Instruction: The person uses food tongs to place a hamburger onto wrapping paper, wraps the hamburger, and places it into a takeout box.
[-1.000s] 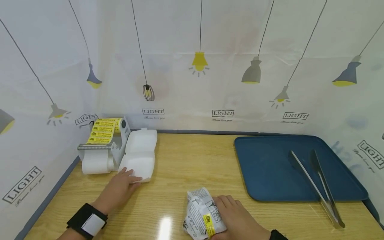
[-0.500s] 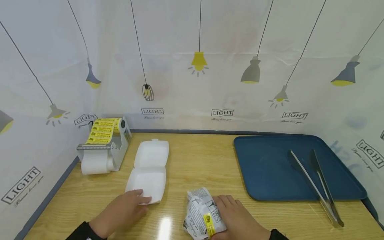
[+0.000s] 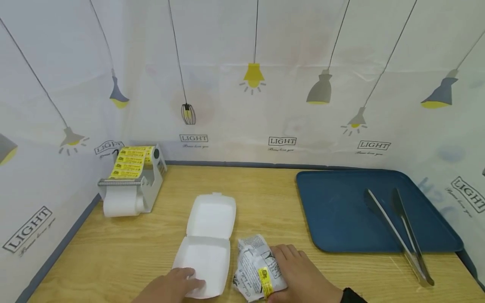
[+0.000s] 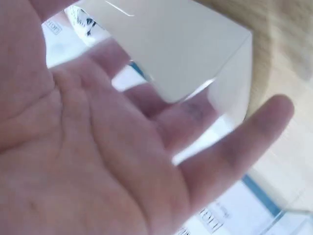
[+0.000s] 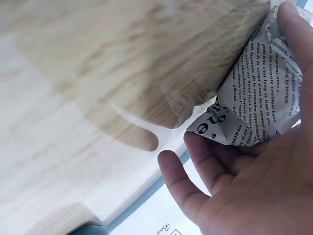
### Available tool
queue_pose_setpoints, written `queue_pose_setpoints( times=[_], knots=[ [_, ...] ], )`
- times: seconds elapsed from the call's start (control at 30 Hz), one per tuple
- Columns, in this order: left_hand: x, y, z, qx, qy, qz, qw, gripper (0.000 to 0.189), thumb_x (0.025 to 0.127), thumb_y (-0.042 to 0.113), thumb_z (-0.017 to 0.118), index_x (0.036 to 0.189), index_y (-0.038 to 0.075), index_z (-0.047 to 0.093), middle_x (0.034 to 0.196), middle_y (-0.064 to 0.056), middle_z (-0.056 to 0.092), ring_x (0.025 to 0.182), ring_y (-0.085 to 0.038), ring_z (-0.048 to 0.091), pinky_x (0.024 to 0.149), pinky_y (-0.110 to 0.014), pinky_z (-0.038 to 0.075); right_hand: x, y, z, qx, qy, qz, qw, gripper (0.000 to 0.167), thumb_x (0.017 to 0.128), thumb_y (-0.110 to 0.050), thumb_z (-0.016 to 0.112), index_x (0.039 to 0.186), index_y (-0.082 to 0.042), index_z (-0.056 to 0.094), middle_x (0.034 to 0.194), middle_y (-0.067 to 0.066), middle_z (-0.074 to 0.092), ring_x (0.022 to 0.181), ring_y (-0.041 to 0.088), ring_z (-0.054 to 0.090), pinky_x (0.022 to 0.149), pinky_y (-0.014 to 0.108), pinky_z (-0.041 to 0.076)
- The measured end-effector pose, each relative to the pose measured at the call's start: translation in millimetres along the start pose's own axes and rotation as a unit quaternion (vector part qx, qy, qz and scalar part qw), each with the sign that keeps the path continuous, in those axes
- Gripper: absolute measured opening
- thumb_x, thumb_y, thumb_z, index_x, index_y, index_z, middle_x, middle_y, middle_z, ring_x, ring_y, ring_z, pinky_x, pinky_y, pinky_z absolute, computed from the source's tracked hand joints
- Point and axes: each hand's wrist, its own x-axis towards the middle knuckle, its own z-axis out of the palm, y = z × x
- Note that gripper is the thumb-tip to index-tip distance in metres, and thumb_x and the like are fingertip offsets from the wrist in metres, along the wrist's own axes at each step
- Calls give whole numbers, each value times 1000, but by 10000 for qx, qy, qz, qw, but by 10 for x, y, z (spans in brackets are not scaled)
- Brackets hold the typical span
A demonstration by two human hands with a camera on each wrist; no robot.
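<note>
A white clamshell takeaway box lies with its lid raised back, left of a parcel wrapped in newsprint paper. My left hand grips the box's near wall, fingertips over the inside. In the left wrist view, the fingers reach behind the box's edge, while the little finger sticks out straight. My right hand holds the parcel from its right side, on the table. A yellow label is stuck on the paper. In the right wrist view, the fingers curl round the printed paper.
At the back left stands a label dispenser with a roll of yellow labels. To the right lies a blue tray, with metal tongs resting across it and over its near edge. A lamp-patterned sheet closes off the table's back and sides.
My left hand has drawn the takeaway box from beside the label dispenser toward me and to the right, up close to the parcel. The right hand has kept its hold on the parcel.
</note>
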Motion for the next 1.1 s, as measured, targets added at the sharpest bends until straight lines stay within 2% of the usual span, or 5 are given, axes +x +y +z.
queue_pose_setpoints(
  times=[0.17,0.33,0.5,0.7,1.1],
  knots=[
    [-84,179,-220,-12,1242,-8,9923,83,64,73,61,126,19,55,122,-9,56,103,-28,57,77,-49,51,8,-1,-26,44,-53,14,10000,104,61,-81,52,139,-14,33,131,-1,44,116,15,42,88,43,43],
    [100,551,-289,-622,2072,865,9725,117,56,82,58,149,23,16,155,-10,15,136,-32,29,103,-53,36,24,-11,-49,61,-25,13,10000,104,62,-81,52,140,-15,32,131,-1,44,117,15,42,89,44,43],
    [432,827,-188,-30,1679,1532,9738,127,60,83,52,149,8,1,156,-14,2,143,-29,10,112,-49,25,12,-19,-22,27,164,-17,9999,103,61,-79,57,137,-11,36,129,0,47,115,16,44,86,42,44],
    [566,861,-82,284,1108,1398,9836,119,64,67,68,149,6,11,154,-17,15,142,-29,17,112,-46,28,7,-23,12,-159,245,-89,9995,102,62,-78,56,135,-9,38,128,1,48,113,17,46,83,41,45],
    [678,852,-36,492,1206,1334,9825,108,61,50,80,144,6,26,136,-7,46,129,-18,40,112,-44,28,32,-16,2,-63,127,-162,9998,97,66,-75,58,132,-6,41,118,-1,51,106,13,48,83,38,44]
  ],
)
